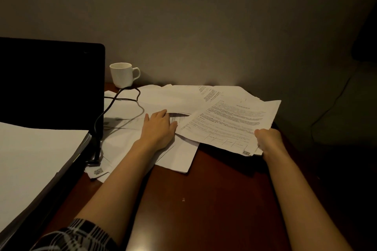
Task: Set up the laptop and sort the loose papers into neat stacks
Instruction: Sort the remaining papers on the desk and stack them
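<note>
left hand (158,128): palm down, flat on the loose papers (155,104) near frame centre; fingers straight and close together, tips slipped under the lifted edge of the printed sheet
right hand (268,140): at 3 o'clock from the left hand, curled round the near right corner of the printed sheet (230,122), thumb on top; other fingers hidden under the paper
printed sheet: top of a thin bunch, text side up, near right corner raised off the table, left edge overlapping the left hand's fingertips
loose papers: messy overlapping spread, centre to 1 o'clock, some reaching under the cable
laptop (51,83): open, 9–10 o'clock, screen dark
paper stack (34,157): blank side up, 8 o'clock, lying on the laptop's base, edges roughly squared
cable (114,106): black, loops over papers, runs down the laptop's right side
mug (122,74): white, upright, 11 o'clock by the wall, handle to the right
table (214,199): dark reddish wood
</note>
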